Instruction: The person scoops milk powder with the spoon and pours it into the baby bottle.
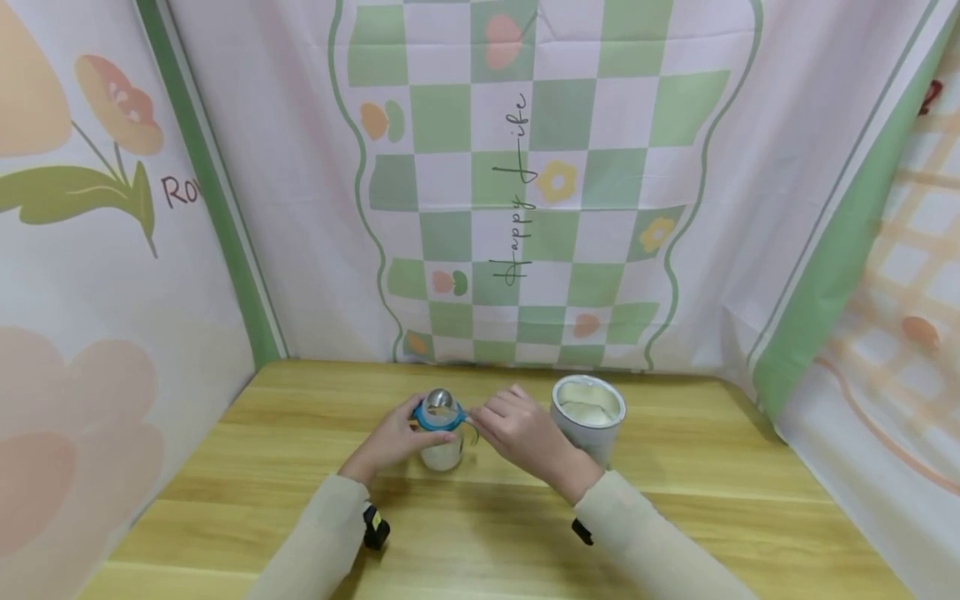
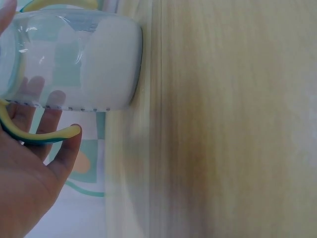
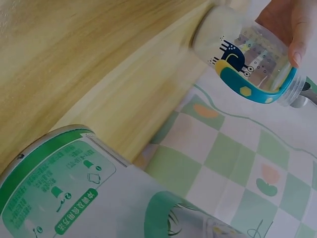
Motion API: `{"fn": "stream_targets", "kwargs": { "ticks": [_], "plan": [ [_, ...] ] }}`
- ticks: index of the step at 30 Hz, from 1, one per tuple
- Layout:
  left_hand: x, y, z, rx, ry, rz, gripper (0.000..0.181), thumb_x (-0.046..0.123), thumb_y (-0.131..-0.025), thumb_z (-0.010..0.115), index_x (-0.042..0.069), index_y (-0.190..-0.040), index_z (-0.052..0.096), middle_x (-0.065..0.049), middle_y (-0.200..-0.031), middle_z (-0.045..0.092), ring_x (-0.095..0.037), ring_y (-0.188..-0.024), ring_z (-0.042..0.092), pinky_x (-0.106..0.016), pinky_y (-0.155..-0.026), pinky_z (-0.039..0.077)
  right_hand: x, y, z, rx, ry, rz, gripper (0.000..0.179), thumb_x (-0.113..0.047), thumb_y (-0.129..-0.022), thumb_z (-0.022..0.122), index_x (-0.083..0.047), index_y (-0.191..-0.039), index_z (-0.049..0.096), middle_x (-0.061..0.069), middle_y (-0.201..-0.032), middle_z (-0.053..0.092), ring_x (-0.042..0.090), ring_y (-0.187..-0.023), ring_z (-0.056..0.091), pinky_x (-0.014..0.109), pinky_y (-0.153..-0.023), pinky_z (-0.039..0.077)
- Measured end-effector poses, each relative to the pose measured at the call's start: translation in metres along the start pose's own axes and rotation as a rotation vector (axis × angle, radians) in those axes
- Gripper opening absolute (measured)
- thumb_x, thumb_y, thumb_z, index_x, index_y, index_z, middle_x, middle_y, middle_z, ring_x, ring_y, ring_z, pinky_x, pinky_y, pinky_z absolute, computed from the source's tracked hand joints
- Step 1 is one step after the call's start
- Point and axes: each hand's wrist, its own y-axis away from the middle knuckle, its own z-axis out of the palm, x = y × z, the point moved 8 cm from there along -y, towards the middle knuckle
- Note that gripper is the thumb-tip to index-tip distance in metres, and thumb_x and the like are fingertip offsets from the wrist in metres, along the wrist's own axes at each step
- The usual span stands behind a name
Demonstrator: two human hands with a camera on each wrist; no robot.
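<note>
A clear baby bottle (image 1: 442,455) with a blue collar and side handles stands upright on the table, white contents in its lower part. My left hand (image 1: 392,439) holds it near the collar. In the left wrist view, fingers lie around a yellow-and-teal handle (image 2: 42,136). My right hand (image 1: 522,431) pinches the handle of a metal spoon (image 1: 440,398), whose bowl is over the bottle's open mouth. The right wrist view shows the bottle's printed dark animal (image 3: 232,55) and part of the spoon (image 3: 310,93); what the bowl holds cannot be made out.
Right of the bottle, behind my right wrist, an open can (image 1: 600,437) with pale powder (image 1: 585,412) inside stands on the wooden table (image 1: 675,500). Its label has green print. Patterned curtains (image 1: 525,183) hang behind the table and at both sides.
</note>
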Motion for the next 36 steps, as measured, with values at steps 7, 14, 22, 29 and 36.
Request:
{"fn": "stream_targets", "kwargs": {
  "ticks": [7, 14, 22, 29, 36],
  "plan": [
    [-0.001, 0.001, 0.000, -0.017, 0.002, 0.007, 0.071, 0.039, -0.085, 0.082, 0.022, -0.146, 0.048, 0.000, -0.128, 0.062, -0.023, -0.118, 0.056, -0.053, -0.096, 0.046, 0.000, 0.000, -0.001, 0.004, 0.008, 0.002, 0.011, -0.012, -0.085, 0.079, -0.008, -0.093, 0.074, 0.000, -0.081, 0.069, 0.014, -0.075, 0.065, 0.030, -0.067, 0.050],
    [-0.002, 0.000, 0.000, -0.016, 0.009, 0.004, 0.070, 0.039, -0.085, 0.082, 0.024, -0.145, 0.049, 0.001, -0.129, 0.061, -0.024, -0.119, 0.055, -0.054, -0.096, 0.045, 0.003, -0.001, -0.002, -0.016, -0.005, 0.026, 0.011, -0.014, -0.085, 0.079, -0.009, -0.093, 0.074, -0.001, -0.082, 0.070, 0.013, -0.076, 0.065, 0.031, -0.068, 0.050],
    [-0.002, 0.002, 0.000, -0.025, 0.014, -0.017, 0.071, 0.041, -0.085, 0.081, 0.025, -0.146, 0.049, 0.000, -0.131, 0.060, -0.026, -0.120, 0.054, -0.056, -0.097, 0.044, 0.013, -0.002, -0.003, -0.004, -0.081, 0.145, 0.005, -0.012, -0.087, 0.078, -0.010, -0.089, 0.074, -0.002, -0.080, 0.070, 0.013, -0.073, 0.063, 0.031, -0.065, 0.047],
    [-0.002, 0.003, 0.001, -0.026, 0.025, -0.043, 0.079, 0.043, -0.085, 0.081, 0.024, -0.151, 0.043, -0.002, -0.137, 0.057, -0.028, -0.124, 0.052, -0.058, -0.101, 0.042, 0.029, 0.000, -0.004, 0.024, -0.257, 0.365, 0.009, -0.015, -0.096, 0.070, -0.013, -0.088, 0.073, -0.007, -0.074, 0.063, 0.005, -0.066, 0.055, 0.029, -0.060, 0.047],
    [0.000, 0.004, 0.000, -0.025, 0.020, -0.043, 0.077, 0.043, -0.085, 0.081, 0.025, -0.150, 0.044, -0.003, -0.137, 0.057, -0.028, -0.123, 0.053, -0.058, -0.099, 0.043, 0.043, 0.005, -0.005, 0.048, -0.405, 0.565, 0.012, -0.017, -0.098, 0.068, -0.014, -0.088, 0.075, -0.010, -0.075, 0.065, 0.003, -0.068, 0.060, 0.029, -0.059, 0.053]
  ]
}}
